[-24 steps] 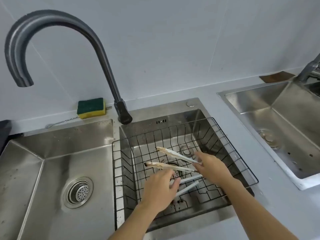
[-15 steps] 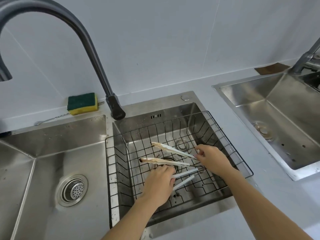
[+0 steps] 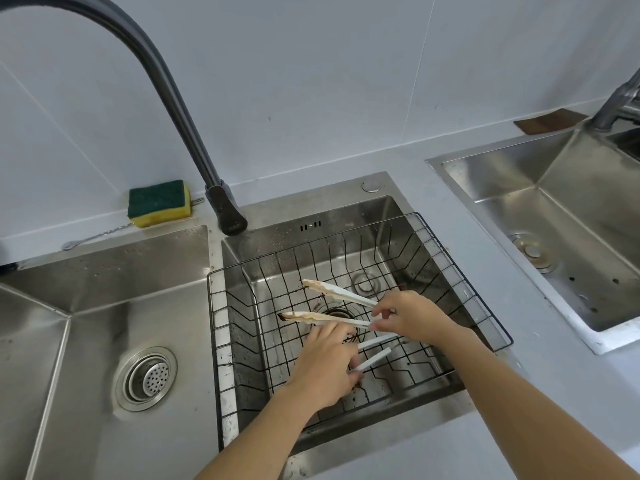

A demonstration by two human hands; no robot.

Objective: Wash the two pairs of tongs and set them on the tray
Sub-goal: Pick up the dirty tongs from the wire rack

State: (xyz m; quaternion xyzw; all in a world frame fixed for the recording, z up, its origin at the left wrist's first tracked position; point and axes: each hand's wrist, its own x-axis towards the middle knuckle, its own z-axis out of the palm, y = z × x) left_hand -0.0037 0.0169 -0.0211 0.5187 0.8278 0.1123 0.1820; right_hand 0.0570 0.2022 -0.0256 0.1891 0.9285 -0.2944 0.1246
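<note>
We are pinching the stained tongs (image 3: 334, 293) in our right hand (image 3: 414, 320), arms splayed above the wire basket (image 3: 464, 276); our left hand (image 3: 323, 363) is gripping the second tongs (image 3: 375, 341) down in it.

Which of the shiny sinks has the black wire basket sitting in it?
The middle stainless steel basin, beside the dark curved tap. The left basin and the separate right sink hold no black wire basket.

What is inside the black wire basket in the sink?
Two pairs of white tongs: the stained tongs, gripped by the right hand, and the second tongs, whose front end the left hand covers. Below shows the sink drain.
</note>
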